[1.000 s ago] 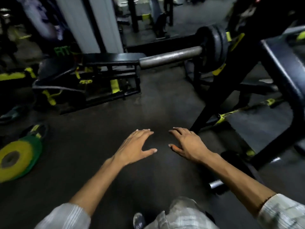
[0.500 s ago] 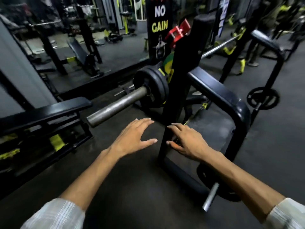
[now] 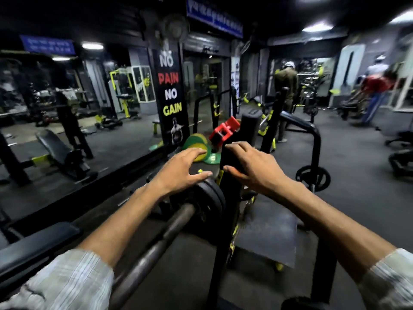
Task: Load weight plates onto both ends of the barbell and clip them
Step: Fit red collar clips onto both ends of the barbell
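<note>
Left hand [image 3: 181, 168] and right hand [image 3: 252, 166] spread, empty; rack upright [image 3: 225, 211] between them hides red clips [image 3: 224, 132] partly.

Both forearms are bare from the cuffs to the fingers. The left sleeve [image 3: 64, 280], at the lower left of the frame, is a pale, whitish fabric with fine, darker stripes, its edge gathered in soft folds below the elbow. The right sleeve [image 3: 388, 278], at the lower right, is the same striped cloth. The left hand [image 3: 181, 170] and right hand [image 3: 252, 166] wear no gloves, rings or straps.
</note>
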The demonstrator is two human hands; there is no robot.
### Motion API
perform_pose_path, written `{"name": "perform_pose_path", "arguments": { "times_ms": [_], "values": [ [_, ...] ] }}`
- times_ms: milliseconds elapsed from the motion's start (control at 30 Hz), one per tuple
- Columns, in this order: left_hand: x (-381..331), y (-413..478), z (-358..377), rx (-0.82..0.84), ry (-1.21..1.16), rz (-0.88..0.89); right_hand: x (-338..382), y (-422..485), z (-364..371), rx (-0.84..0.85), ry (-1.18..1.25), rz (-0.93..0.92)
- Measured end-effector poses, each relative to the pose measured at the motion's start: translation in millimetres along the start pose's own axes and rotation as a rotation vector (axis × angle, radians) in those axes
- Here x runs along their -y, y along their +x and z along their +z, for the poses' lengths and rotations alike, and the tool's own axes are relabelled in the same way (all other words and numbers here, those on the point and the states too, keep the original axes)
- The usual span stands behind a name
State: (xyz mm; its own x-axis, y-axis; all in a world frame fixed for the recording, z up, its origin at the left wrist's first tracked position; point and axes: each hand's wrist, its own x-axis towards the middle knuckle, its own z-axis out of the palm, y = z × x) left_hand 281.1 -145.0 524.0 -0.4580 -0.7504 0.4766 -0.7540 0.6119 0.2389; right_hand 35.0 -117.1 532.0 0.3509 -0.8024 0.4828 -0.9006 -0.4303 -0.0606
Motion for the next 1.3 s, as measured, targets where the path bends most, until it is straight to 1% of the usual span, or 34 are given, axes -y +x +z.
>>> {"name": "perform_pose_path", "arguments": {
  "times_ms": [100, 267, 433, 567, 633, 767, 833, 900, 1000, 1067, 1167, 1233, 1300],
  "values": [
    [19.6, 32.3, -12.4, 0.002, -0.115, -0.009, 4.3, 36.6, -10.5, -0.065, -0.004, 0.087],
    [46.9, 75.1, -10.8, 0.038, -0.212, -0.037, 4.9, 77.1, -8.6, -0.078, 0.018, 0.263],
    [64.5, 109.2, 7.4, 0.080, -0.277, -0.086, 0.2, 98.5, -2.1, -0.059, -0.005, 0.320],
    [69.9, 126.4, 25.4, 0.105, -0.425, -0.213, -2.4, 109.4, 5.6, -0.042, 0.022, 0.347],
    [67.7, 132.4, 34.8, 0.117, -0.551, -0.269, -2.2, 113.4, 10.6, -0.032, 0.039, 0.358],
    [59.4, 140.3, 49.4, 0.120, -1.009, -0.383, 0.6, 119.8, 18.6, -0.052, 0.046, 0.376],
    [56.8, 143.8, 55.5, 0.070, -1.156, -0.451, 0.0, 122.8, 20.2, -0.066, 0.051, 0.375],
    [57.8, 144.8, 58.4, 0.010, -1.187, -0.495, 2.1, 125.4, 20.5, -0.081, 0.056, 0.367],
    [62.1, 146.8, 57.2, -0.030, -1.271, -0.489, 5.5, 130.4, 21.7, -0.114, 0.067, 0.352],
    [65.0, 144.6, 53.5, -0.047, -1.297, -0.479, 9.8, 134.1, 23.2, -0.145, 0.074, 0.342],
    [68.6, 138.3, 45.6, -0.141, -1.313, -0.500, 16.2, 140.8, 26.7, -0.191, 0.106, 0.343],
    [73.5, 131.2, 38.6, -0.213, -1.342, -0.518, 21.4, 144.8, 31.6, -0.217, 0.167, 0.351],
    [79.4, 119.6, 30.9, -0.244, -1.366, -0.524, 27.5, 147.2, 39.0, -0.257, 0.259, 0.340]
  ]
}}
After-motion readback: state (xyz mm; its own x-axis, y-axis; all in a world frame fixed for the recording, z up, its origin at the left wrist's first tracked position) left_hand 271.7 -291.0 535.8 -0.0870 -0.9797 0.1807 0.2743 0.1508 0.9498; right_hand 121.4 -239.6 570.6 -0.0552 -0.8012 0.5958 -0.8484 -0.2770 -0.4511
